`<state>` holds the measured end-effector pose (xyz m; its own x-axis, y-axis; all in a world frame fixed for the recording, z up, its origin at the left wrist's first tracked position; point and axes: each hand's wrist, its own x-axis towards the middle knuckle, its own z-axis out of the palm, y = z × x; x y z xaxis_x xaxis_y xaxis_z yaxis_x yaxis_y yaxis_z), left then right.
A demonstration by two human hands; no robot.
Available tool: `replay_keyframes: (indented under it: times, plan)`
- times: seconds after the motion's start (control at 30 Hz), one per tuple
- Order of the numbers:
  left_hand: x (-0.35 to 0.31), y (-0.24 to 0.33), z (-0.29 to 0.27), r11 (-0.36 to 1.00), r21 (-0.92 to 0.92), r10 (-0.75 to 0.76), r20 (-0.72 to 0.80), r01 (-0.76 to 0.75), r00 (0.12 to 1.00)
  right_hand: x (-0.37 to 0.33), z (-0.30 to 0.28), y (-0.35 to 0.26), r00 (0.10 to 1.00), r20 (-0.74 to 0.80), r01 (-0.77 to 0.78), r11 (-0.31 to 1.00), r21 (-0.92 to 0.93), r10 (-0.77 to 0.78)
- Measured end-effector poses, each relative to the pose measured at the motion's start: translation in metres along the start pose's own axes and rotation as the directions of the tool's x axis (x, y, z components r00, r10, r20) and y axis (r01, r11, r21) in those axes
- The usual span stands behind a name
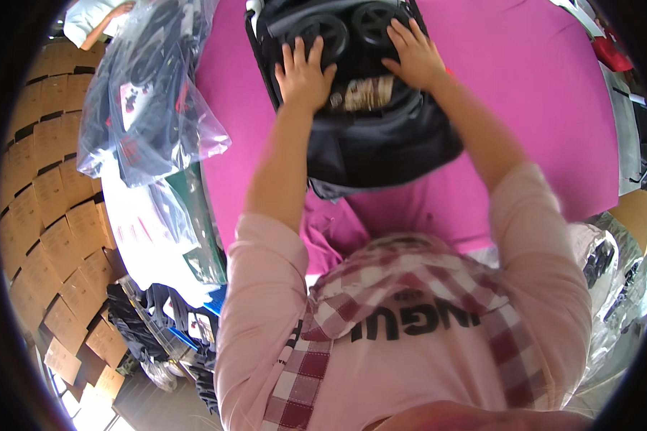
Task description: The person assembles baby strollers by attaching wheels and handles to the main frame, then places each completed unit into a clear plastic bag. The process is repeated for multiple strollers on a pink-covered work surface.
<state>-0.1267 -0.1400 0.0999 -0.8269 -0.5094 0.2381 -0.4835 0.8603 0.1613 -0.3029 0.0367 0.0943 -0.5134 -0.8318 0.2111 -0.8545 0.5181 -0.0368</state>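
Observation:
A black folded stroller lies on a table with a pink cloth. Two round black wheels show near its far end, and its soft dark fabric hangs toward me. My left hand rests flat on its left part beside one wheel, fingers spread. On the right part lies my right hand, also with fingers apart, close to the other wheel. Between and below the hands a small printed patch shows on the fabric. Neither hand grips anything; the stroller's far end is cut off by the upper edge.
Clear plastic bags with dark folded strollers sit at the table's left side. Brown cartons are stacked along the left. Clear plastic wrapping lies at the lower right. Part of another person's arm shows at the upper left.

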Motion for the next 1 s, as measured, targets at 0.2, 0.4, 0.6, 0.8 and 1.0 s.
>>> replay_keyframes:
  times: [0.2, 0.4, 0.6, 0.8, 1.0]
  plan:
    - [-0.030, -0.006, -0.026, 0.970, -0.235, -0.018, -0.319, -0.061, 0.948, -0.007, -0.054, 0.003, 0.926, -0.367, 0.043, 0.937, 0.346, 0.093]
    - [-0.225, -0.056, 0.025, 0.669, -0.551, -0.654, -0.116, 0.500, 0.748, -0.185, 0.018, 0.058, 0.817, 0.058, -0.542, 0.731, 0.414, 0.573]
    - [-0.236, -0.024, 0.019, -0.212, -0.693, -0.621, 0.640, 0.689, 0.453, -0.225, 0.037, 0.018, 0.442, 0.699, -0.741, -0.211, 0.638, 0.562]
    - [-0.268, -0.036, 0.060, 0.063, -0.780, -0.476, 0.524, 0.622, 0.706, -0.248, 0.062, 0.035, 0.490, 0.794, -0.807, -0.157, 0.569, 0.359]
    - [-0.270, -0.034, 0.077, 0.035, -0.758, -0.540, 0.534, 0.651, 0.650, -0.257, 0.066, 0.013, 0.574, 0.750, -0.783, -0.049, 0.620, 0.328]
